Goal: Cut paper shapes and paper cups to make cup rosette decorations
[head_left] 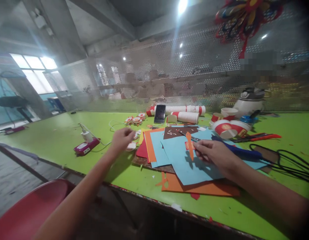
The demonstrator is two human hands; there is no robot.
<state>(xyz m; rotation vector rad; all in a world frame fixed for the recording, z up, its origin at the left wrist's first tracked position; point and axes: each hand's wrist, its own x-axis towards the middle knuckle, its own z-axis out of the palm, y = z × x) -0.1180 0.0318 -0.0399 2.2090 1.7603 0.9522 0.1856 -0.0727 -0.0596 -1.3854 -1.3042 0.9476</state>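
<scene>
My right hand (210, 151) holds a slim orange paper cutout (189, 146) upright between thumb and fingertips, above a light blue paper sheet (184, 170). Behind the cutout are the grey blades of small scissors (193, 137); whether that hand also grips them I cannot tell. A small red piece with a pale print (188, 146) shows beside the cutout. My left hand (122, 139) is left of the paper stack, fingers bent and drawn together, close to small white pieces (131, 146). What its fingertips hold, if anything, is hidden.
A purple power strip (86, 147) with a white charger lies left. Behind the paper are a phone (159, 114), stacked paper cups (185, 117) and red-white discs (136, 119). At right are a blue-handled tool (240, 150), red-handled pliers (263, 136), black cable (291, 163) and a kettle (249, 103).
</scene>
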